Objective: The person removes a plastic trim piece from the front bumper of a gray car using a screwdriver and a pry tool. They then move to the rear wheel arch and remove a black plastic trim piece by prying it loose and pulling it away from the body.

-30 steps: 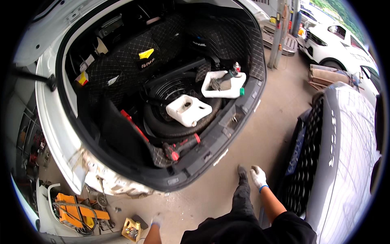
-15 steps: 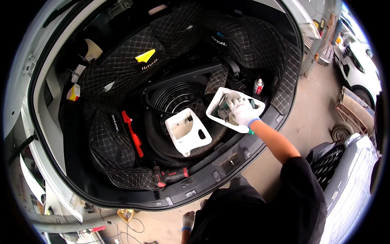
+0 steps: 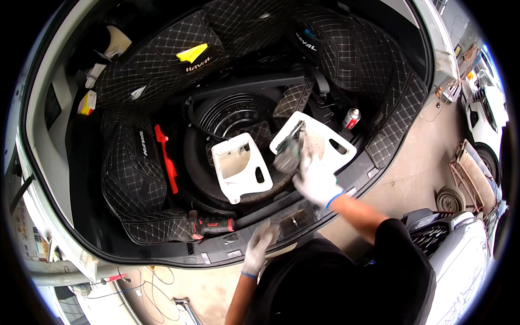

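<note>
My right hand [image 3: 316, 180], in a white glove with a blue cuff, is at the near side of a cut-open white plastic jug [image 3: 338, 153]. Its fingers close on a dark grey-green object [image 3: 287, 160] that overlaps the jug's near-left rim; blur hides its exact kind. More dark items lie inside the jug. My left hand [image 3: 262, 245], also gloved, is over the trunk's near sill [image 3: 233, 253], touching none of the jugs. Its fingers are smeared by motion. A second cut-open white jug [image 3: 246, 187] rests on the spare tyre [image 3: 197, 176], left of the first.
A red and black cordless power tool [image 3: 214, 225] lies by the near sill. A red bar [image 3: 167, 160] leans at the left, a spray can [image 3: 352, 118] stands at the right, and a yellow cloth [image 3: 192, 53] is on the quilted lining. Outside stands a wheeled cart [image 3: 450, 199].
My right hand has drawn back from inside the right jug, bringing the dark object to its near rim. My left hand has risen from beside my body to the sill. The view has shifted slightly.
</note>
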`<state>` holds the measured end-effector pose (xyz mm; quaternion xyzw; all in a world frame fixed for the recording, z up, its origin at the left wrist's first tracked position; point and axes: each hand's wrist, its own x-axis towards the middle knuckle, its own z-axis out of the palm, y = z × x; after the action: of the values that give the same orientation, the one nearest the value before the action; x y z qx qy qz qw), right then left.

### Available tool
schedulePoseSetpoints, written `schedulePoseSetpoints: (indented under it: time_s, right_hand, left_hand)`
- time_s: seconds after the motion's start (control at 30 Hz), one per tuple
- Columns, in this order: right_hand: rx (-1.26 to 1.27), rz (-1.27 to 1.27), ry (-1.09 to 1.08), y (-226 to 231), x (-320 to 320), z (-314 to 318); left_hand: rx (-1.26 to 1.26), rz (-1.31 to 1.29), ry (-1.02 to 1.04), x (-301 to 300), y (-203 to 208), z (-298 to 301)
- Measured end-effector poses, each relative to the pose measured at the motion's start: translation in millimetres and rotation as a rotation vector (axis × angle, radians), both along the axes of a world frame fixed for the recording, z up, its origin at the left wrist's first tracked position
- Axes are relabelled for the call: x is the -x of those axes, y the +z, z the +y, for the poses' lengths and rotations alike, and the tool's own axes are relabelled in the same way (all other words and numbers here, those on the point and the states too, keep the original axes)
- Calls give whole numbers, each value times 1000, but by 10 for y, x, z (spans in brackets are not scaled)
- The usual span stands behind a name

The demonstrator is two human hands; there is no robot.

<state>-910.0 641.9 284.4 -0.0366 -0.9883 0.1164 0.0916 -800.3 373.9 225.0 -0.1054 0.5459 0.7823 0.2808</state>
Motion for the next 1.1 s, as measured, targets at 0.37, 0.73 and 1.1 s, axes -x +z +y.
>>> schedulePoseSetpoints:
  time_s: [0.37, 0.73, 1.1]
  right_hand:
    - [581, 105, 685, -241, 32, -142]
    - [-399, -319, 935, -1454, 1607, 697]
    - [130, -310, 227, -770, 2242, 222]
  left_hand:
    - [-325, -155, 369, 289, -65, -381]
    - [-100, -90, 693, -1039, -220, -1227]
    - [-305, -80, 718, -1291, -97, -1314]
